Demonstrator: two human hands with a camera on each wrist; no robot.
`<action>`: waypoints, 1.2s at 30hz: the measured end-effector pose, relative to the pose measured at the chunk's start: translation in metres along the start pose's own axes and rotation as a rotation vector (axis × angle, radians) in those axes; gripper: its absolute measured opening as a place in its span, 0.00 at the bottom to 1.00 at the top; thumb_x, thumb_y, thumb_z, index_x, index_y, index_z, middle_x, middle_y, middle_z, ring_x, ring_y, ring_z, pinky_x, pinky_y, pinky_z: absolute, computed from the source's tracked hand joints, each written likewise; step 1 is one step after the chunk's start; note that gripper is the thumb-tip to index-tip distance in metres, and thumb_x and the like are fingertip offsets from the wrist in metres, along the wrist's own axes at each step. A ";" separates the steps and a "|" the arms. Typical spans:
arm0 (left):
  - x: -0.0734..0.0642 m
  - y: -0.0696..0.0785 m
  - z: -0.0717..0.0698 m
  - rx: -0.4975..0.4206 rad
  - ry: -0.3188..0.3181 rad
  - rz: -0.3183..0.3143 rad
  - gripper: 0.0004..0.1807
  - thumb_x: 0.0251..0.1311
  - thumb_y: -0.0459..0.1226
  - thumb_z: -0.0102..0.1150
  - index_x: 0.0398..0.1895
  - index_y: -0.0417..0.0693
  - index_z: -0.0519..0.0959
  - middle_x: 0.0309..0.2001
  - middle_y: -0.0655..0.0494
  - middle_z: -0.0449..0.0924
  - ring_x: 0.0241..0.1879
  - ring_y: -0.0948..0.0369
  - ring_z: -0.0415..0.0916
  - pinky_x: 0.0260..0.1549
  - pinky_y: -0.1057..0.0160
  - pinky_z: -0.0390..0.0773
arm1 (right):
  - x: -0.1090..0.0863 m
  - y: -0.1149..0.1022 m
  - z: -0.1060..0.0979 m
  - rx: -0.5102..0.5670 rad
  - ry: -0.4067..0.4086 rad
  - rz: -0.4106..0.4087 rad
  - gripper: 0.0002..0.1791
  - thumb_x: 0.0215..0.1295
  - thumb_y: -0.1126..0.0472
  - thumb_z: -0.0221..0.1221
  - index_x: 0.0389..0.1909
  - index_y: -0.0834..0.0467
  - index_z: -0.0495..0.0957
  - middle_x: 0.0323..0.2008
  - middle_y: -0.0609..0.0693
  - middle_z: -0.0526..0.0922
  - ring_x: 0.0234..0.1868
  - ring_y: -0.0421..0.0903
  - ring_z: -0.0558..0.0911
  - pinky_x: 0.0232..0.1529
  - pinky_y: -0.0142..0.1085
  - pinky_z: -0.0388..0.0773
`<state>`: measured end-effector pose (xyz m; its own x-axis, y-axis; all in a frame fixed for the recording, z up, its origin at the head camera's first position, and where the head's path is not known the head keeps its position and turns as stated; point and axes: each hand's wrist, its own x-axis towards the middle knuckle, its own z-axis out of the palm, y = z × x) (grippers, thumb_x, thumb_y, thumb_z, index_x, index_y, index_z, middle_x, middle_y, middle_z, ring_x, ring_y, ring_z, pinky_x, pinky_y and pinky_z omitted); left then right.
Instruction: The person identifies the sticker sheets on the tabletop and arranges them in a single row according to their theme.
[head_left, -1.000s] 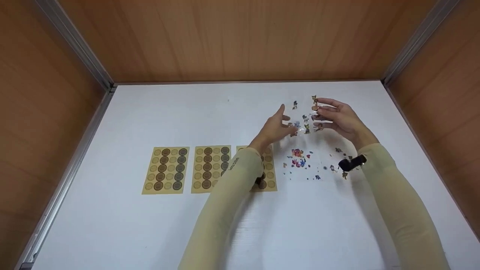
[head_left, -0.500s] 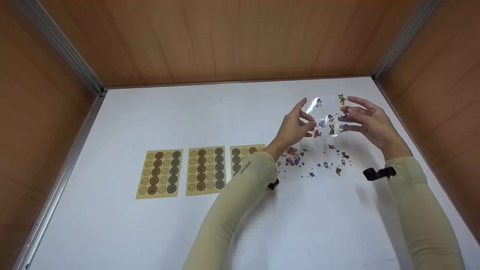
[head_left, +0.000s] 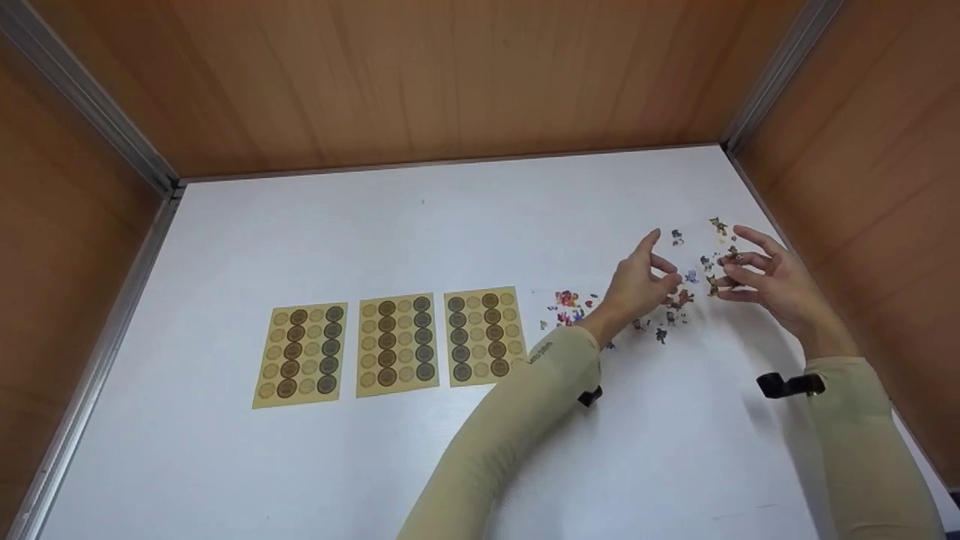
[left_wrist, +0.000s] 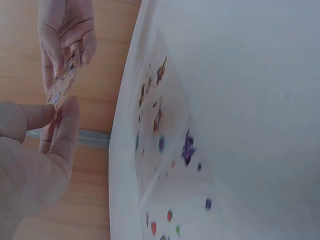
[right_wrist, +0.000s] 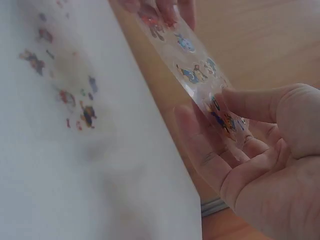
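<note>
A clear sticker sheet (head_left: pixel 691 277) with small cartoon animal figures is held up off the table, at the right in the head view. My left hand (head_left: pixel 636 286) pinches one side of it between thumb and fingers. The opposite side is gripped by my right hand (head_left: pixel 784 292); in the right wrist view the thumb lies on the sheet (right_wrist: pixel 192 74) and the fingers are behind it. Below, another clear sheet with figures (head_left: pixel 661 335) lies on the table, partly covered by the held one. Left of that rests a clear sheet with red and pink figures (head_left: pixel 568 298), partly behind my left forearm.
Three tan sheets of round stickers lie in a row: a left one (head_left: pixel 301 352), a middle one (head_left: pixel 397 345) and a right one (head_left: pixel 485 336). Wooden panels (head_left: pixel 450 82) enclose the white table (head_left: pixel 337 465) at the back and sides.
Both hands have carried the clear sticker sheet to the right, and in the last half second lower towards the table. The head view has shifted slightly, and the third tan sheet is now almost fully uncovered.
</note>
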<state>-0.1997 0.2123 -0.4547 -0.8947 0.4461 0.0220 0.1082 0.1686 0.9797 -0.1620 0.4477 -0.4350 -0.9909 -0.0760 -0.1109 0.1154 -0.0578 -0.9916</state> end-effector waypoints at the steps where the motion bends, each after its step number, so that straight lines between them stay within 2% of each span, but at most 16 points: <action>1: 0.000 0.000 0.006 0.033 -0.006 -0.011 0.43 0.67 0.32 0.64 0.81 0.51 0.53 0.42 0.64 0.81 0.32 0.70 0.81 0.31 0.76 0.81 | -0.003 0.002 -0.005 0.020 0.004 0.004 0.38 0.69 0.73 0.61 0.75 0.50 0.61 0.44 0.53 0.83 0.39 0.48 0.87 0.41 0.43 0.87; 6: 0.001 -0.003 0.035 0.162 -0.050 -0.058 0.45 0.66 0.36 0.66 0.81 0.50 0.52 0.49 0.63 0.81 0.34 0.75 0.79 0.32 0.78 0.78 | -0.017 0.013 -0.025 0.033 0.072 0.045 0.40 0.67 0.73 0.62 0.76 0.51 0.60 0.44 0.52 0.84 0.38 0.48 0.88 0.39 0.42 0.88; 9: 0.000 -0.006 0.048 0.244 -0.066 -0.075 0.45 0.65 0.39 0.67 0.81 0.48 0.53 0.56 0.59 0.78 0.39 0.73 0.78 0.38 0.78 0.78 | -0.021 0.021 -0.034 0.037 0.112 0.079 0.41 0.67 0.73 0.63 0.76 0.52 0.58 0.44 0.53 0.84 0.36 0.48 0.88 0.38 0.42 0.88; 11: -0.001 -0.008 0.055 0.324 -0.083 -0.076 0.43 0.66 0.41 0.66 0.80 0.47 0.55 0.61 0.57 0.76 0.44 0.71 0.78 0.46 0.78 0.76 | -0.025 0.026 -0.039 0.034 0.139 0.112 0.42 0.67 0.73 0.63 0.77 0.52 0.57 0.43 0.52 0.84 0.35 0.48 0.88 0.37 0.41 0.88; 15: -0.005 -0.011 0.066 0.498 -0.132 -0.022 0.39 0.68 0.45 0.63 0.78 0.44 0.60 0.68 0.52 0.72 0.61 0.65 0.74 0.63 0.74 0.67 | -0.030 0.033 -0.050 -0.036 0.187 0.192 0.46 0.67 0.70 0.65 0.80 0.51 0.51 0.41 0.48 0.83 0.35 0.45 0.88 0.38 0.39 0.88; 18: -0.007 -0.012 0.072 0.567 -0.170 0.028 0.37 0.69 0.45 0.61 0.77 0.42 0.62 0.69 0.51 0.71 0.68 0.63 0.67 0.67 0.73 0.63 | -0.033 0.037 -0.055 -0.138 0.215 0.236 0.49 0.68 0.66 0.65 0.82 0.53 0.46 0.40 0.47 0.82 0.36 0.42 0.87 0.39 0.37 0.87; 23: -0.008 -0.013 0.077 0.621 -0.202 0.059 0.33 0.71 0.45 0.59 0.75 0.43 0.65 0.68 0.53 0.72 0.68 0.64 0.67 0.67 0.73 0.63 | -0.033 0.042 -0.054 -0.333 0.255 0.283 0.48 0.71 0.60 0.64 0.82 0.53 0.45 0.43 0.48 0.79 0.37 0.40 0.85 0.41 0.36 0.87; 26: -0.007 -0.014 0.077 0.639 -0.203 0.066 0.31 0.72 0.45 0.59 0.74 0.44 0.67 0.68 0.53 0.73 0.69 0.63 0.67 0.67 0.72 0.64 | -0.031 0.044 -0.051 -0.460 0.271 0.288 0.45 0.73 0.58 0.61 0.82 0.55 0.45 0.47 0.53 0.77 0.36 0.40 0.84 0.40 0.36 0.87; 30: -0.008 -0.016 0.077 0.689 -0.217 0.106 0.28 0.72 0.44 0.59 0.72 0.45 0.70 0.66 0.54 0.75 0.67 0.62 0.69 0.67 0.71 0.65 | -0.030 0.044 -0.048 -0.558 0.258 0.269 0.42 0.75 0.59 0.59 0.81 0.59 0.46 0.51 0.61 0.73 0.36 0.41 0.82 0.38 0.36 0.87; 33: -0.009 -0.016 0.079 0.747 -0.259 0.160 0.23 0.71 0.41 0.60 0.66 0.47 0.74 0.57 0.57 0.81 0.56 0.64 0.78 0.58 0.74 0.73 | -0.030 0.044 -0.047 -0.602 0.239 0.255 0.40 0.75 0.61 0.58 0.80 0.62 0.49 0.53 0.63 0.71 0.36 0.40 0.82 0.37 0.35 0.87; 36: -0.012 -0.013 0.082 0.796 -0.306 0.198 0.16 0.70 0.39 0.61 0.59 0.48 0.77 0.44 0.62 0.82 0.42 0.66 0.79 0.45 0.75 0.78 | -0.030 0.043 -0.046 -0.688 0.235 0.233 0.38 0.74 0.62 0.58 0.79 0.65 0.52 0.54 0.65 0.71 0.34 0.39 0.81 0.34 0.34 0.87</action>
<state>-0.1551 0.2766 -0.4842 -0.6844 0.7291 0.0112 0.6218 0.5755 0.5311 -0.1301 0.4936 -0.4771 -0.9438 0.2077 -0.2570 0.3303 0.5733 -0.7498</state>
